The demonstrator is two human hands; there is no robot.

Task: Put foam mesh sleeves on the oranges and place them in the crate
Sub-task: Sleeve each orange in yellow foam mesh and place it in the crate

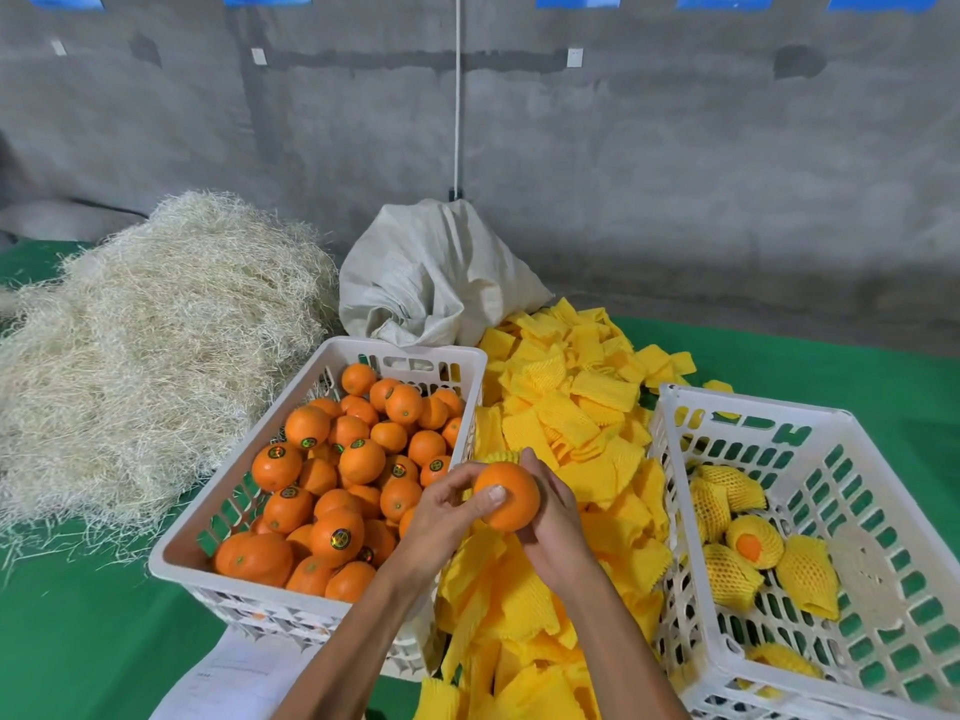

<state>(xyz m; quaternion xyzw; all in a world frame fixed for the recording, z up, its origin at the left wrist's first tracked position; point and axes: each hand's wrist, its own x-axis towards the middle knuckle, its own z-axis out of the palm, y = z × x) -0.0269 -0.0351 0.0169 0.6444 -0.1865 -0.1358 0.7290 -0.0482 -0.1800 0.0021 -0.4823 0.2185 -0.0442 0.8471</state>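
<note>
I hold one bare orange [511, 498] between both hands above the pile of yellow foam mesh sleeves [566, 407]. My left hand [447, 517] grips its left side with the thumb across the front. My right hand [553, 517] cups its right side. A yellow sleeve [500, 456] peeks out just behind the orange, at my fingertips. The white crate on the left [415, 350] is full of bare oranges [343, 470]. The white crate on the right [748, 402] holds several oranges in yellow sleeves [753, 543].
A big heap of pale straw-like wood wool [156, 356] lies at the left on the green floor covering [78, 641]. A grey woven sack [431, 272] leans against the concrete wall behind the crates. A sheet of paper [234, 678] lies near my left forearm.
</note>
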